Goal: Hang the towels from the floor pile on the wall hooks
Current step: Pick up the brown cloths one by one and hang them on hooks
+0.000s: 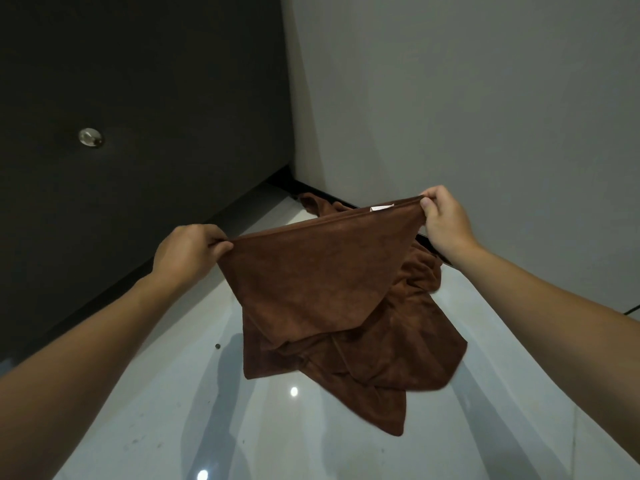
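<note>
Both forearms reach forward: the left hand (188, 249) and the right hand (445, 223) each pinch a top corner of a brown towel (311, 289), its taut upper edge rising from left to right between them, the rest hanging. Beyond the left hand, a round metal hook (90, 137) sits on the dark wall (138, 81); below the right hand, more brown towels (420, 271) lie on the glossy floor (277, 445).

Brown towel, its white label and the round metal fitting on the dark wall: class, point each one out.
Brown towel (311, 282): head view, middle of the hanging cloth.
White label (381, 208): head view, on the label's face.
Round metal fitting (90, 137): head view, its centre.
</note>
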`<state>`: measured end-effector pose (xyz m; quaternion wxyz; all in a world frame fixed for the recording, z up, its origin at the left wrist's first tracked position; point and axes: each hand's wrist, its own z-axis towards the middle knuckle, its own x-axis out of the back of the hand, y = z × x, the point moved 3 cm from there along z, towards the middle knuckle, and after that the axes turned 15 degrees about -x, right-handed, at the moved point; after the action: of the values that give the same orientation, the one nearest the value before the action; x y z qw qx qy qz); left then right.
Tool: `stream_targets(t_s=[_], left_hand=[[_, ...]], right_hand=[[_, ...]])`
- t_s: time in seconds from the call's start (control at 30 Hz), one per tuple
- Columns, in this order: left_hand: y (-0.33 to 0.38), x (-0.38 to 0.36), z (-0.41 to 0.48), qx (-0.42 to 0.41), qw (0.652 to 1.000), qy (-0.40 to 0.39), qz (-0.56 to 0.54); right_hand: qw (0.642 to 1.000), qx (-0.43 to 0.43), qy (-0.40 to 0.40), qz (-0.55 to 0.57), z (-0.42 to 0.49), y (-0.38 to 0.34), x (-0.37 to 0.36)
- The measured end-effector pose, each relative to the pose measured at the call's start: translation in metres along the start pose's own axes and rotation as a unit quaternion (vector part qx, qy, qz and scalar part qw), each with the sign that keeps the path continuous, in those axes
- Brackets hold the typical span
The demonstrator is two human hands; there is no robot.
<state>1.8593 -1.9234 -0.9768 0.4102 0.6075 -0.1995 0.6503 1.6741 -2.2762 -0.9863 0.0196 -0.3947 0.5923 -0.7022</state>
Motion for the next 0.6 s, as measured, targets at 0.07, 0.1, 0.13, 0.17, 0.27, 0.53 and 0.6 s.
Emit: stream_targets(t_s=[0.07,0.1,0.13,0.17,0.27,0.53,0.6], left_hand=[[0.0,0.004,0.001,0.004,0.999,0.013,-0.03],[0.002,0.007,0.001,0.005,0.999,0.021,-0.041],[0.005,0.011,0.001,0.005,0.998,0.034,-0.048],[0.009,0.015,0.001,0.004,0.997,0.053,-0.052],[0.02,0.025,0.002,0.008,0.99,0.115,-0.078],[0.02,0.025,0.005,0.095,0.961,0.14,-0.221],[0.022,0.026,0.003,0.146,0.927,0.196,-0.284]], right_hand=[[1.0,0.009,0.008,-0.005,0.0,-0.001,0.001],[1.0,0.01,0.01,-0.007,0.0,0.0,0.002],[1.0,0.015,0.011,-0.005,0.0,0.0,0.003],[1.0,0.019,0.011,0.0,0.0,0.0,0.004],[1.0,0.02,0.014,0.005,0.002,-0.002,0.003],[1.0,0.006,0.005,-0.021,0.003,0.003,0.001],[0.999,0.001,0.001,-0.034,0.004,0.004,-0.002]])
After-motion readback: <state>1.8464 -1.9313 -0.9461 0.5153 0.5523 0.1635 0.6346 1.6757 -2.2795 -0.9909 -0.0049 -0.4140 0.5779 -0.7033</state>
